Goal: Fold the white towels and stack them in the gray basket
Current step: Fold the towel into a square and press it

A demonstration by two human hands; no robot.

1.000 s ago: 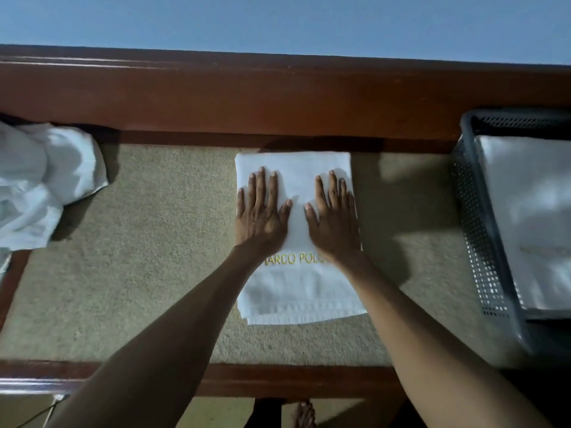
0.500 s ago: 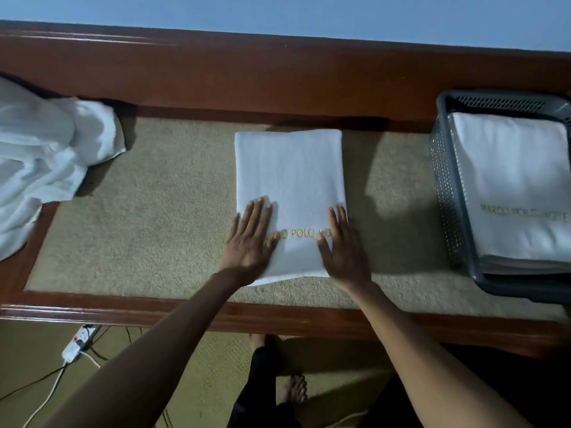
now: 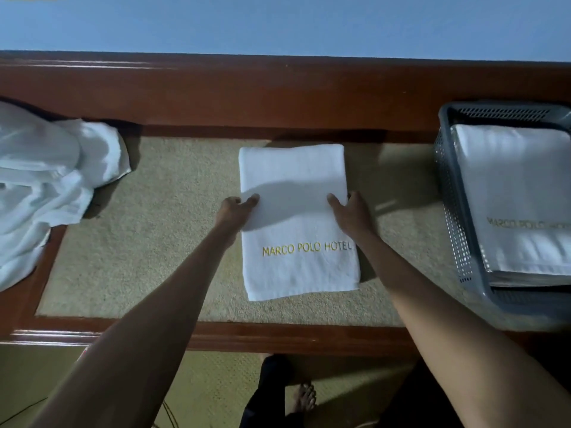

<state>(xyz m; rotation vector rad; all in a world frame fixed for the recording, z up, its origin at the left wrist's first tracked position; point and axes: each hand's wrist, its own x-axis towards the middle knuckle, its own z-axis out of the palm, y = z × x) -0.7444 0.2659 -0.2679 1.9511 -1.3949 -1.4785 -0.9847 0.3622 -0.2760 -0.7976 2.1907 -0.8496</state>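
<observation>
A folded white towel (image 3: 296,223) with gold "MARCO POLO HOTEL" lettering lies flat in the middle of the carpeted table top (image 3: 167,242). My left hand (image 3: 236,211) grips its left edge, thumb on top and fingers tucked under. My right hand (image 3: 350,213) grips the right edge the same way. At the right stands the gray basket (image 3: 454,211), holding a stack of folded white towels (image 3: 519,196). A heap of unfolded white towels (image 3: 43,186) lies at the left end.
A raised dark wooden rail (image 3: 278,94) runs along the table's far side against a blue wall. A wooden front edge (image 3: 278,336) borders the near side. Below it I see the floor, my legs and a bare foot (image 3: 304,400).
My hands have gone from pressing flat on top of the towel to gripping its left and right edges. The lettering is now uncovered. The view has shifted slightly.
</observation>
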